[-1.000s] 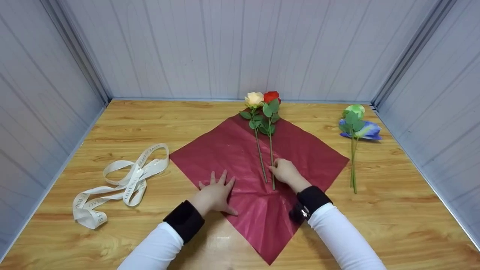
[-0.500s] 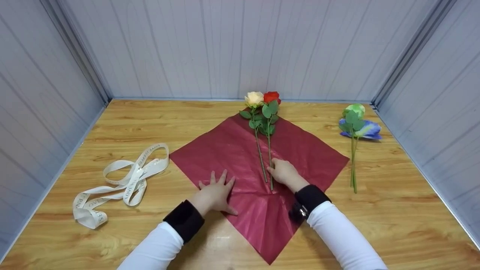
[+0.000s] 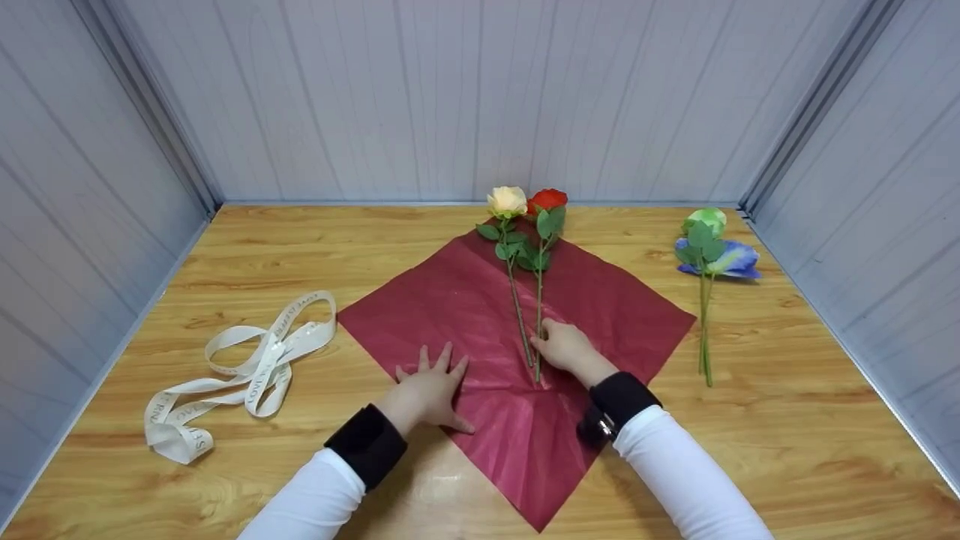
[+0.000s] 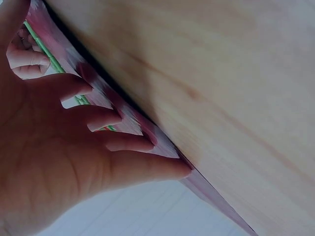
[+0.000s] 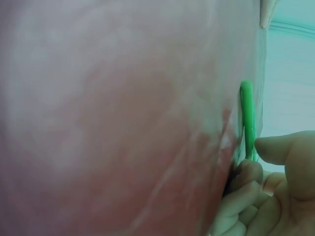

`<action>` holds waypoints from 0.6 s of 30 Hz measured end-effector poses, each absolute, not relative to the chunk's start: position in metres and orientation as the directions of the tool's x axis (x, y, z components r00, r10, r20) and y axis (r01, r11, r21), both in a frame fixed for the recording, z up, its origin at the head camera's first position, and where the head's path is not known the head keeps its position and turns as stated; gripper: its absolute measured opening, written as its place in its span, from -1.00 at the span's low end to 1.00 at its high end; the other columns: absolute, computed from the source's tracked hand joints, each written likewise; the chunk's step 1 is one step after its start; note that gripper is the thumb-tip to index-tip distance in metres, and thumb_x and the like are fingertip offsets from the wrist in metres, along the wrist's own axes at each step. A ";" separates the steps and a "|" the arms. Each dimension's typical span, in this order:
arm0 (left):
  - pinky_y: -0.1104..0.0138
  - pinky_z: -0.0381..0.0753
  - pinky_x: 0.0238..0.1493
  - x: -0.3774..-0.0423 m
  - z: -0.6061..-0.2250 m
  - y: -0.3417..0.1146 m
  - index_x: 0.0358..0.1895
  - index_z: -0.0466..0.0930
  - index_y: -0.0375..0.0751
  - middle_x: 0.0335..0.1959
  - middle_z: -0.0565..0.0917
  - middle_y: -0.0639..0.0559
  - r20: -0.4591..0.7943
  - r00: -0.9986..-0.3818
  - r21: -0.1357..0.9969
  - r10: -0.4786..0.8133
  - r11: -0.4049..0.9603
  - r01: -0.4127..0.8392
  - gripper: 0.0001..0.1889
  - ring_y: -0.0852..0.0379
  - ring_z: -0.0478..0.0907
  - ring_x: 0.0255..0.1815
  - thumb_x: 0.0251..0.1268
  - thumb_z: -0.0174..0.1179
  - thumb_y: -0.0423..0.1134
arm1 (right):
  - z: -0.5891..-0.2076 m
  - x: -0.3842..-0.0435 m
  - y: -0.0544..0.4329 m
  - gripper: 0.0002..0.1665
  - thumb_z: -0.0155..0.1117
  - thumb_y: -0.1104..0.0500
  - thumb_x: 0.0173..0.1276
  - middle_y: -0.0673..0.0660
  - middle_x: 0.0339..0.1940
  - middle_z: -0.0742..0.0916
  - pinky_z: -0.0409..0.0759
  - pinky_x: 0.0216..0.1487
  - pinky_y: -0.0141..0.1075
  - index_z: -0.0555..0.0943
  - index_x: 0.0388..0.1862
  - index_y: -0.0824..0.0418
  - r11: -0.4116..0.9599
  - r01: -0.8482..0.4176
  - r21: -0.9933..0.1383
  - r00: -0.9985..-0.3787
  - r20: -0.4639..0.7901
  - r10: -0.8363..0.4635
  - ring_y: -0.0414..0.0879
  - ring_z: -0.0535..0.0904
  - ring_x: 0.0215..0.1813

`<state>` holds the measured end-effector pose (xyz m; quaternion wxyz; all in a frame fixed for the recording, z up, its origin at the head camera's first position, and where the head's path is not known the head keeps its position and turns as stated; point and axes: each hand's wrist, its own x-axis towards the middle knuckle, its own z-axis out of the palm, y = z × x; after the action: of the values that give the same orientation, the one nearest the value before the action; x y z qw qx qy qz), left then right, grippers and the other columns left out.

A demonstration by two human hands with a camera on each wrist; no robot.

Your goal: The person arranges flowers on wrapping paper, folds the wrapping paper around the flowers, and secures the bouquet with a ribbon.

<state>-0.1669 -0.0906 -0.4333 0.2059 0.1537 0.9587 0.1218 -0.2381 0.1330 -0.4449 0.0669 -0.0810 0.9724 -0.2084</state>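
Cream rose (image 3: pixel 507 249) on maroon paper (image 3: pixel 450 300), right hand (image 3: pixel 564 346) pinching red rose (image 3: pixel 550 223), left hand (image 3: pixel 431 394) spread

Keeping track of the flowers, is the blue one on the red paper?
No, the blue flower lies on the wooden table, to the right of the red paper.

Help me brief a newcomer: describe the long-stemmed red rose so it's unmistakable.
On the wood-grain table, find the square dark-red paper sheet. Toward its far corner, the long-stemmed red rose lies right of the leafy cream rose. Only the red one's green stem is held in the right hand.
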 end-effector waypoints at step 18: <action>-0.47 -0.09 0.18 -0.168 -0.433 -0.091 0.50 0.02 -0.08 0.53 -0.11 -0.24 -0.357 -0.866 0.290 0.349 0.923 0.253 0.12 -0.44 -0.25 0.48 -0.14 0.40 0.24 | -0.443 -0.238 0.142 -0.73 0.14 0.08 0.39 0.00 -0.62 0.44 0.33 -0.53 -0.39 0.43 -0.47 0.18 0.812 -0.053 -0.581 -0.958 -0.201 -0.206 -0.17 0.39 -0.62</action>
<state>-0.1678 -0.0910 -0.4329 0.2054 0.1569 0.9588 0.1177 -0.2377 0.1420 -0.4428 0.1282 -0.0688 0.9433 -0.2984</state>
